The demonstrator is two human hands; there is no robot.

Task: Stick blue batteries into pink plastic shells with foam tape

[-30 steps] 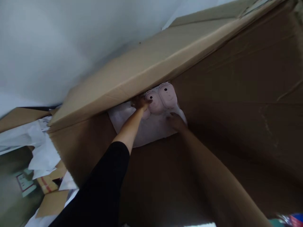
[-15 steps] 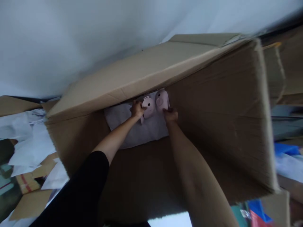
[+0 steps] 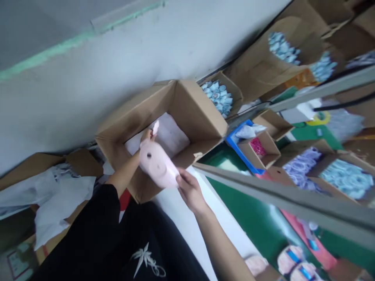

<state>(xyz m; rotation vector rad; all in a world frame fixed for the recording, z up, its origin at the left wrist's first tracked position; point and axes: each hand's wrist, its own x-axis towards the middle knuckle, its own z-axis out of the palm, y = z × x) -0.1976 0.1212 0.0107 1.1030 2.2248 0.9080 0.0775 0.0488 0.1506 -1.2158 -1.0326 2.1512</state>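
Observation:
In the head view, my right hand [image 3: 191, 191] grips the lower end of a pink rounded shell [image 3: 159, 166] with a dark hole and a raised round bump. The shell is tilted over the near side of a deep cardboard box [image 3: 202, 111]. Farther in, my left hand [image 3: 148, 135] is closed on a second pink piece [image 3: 156, 127], largely hidden by the hand and the first shell. Below it, a white sheet [image 3: 172, 134] lines the bottom of the box.
A pale wall [image 3: 123, 70] runs behind the box. On the right, a grey rail [image 3: 263, 187] crosses a green table [image 3: 243, 210]. Small boxes there hold lilac parts [image 3: 301, 168] and light-blue parts [image 3: 348, 177]. Crumpled white sheets [image 3: 61, 195] lie on the left.
Both hands were deep in the box with the two pink pieces. My right hand has lifted its shell up toward me; my view has drawn back and shows more of the table.

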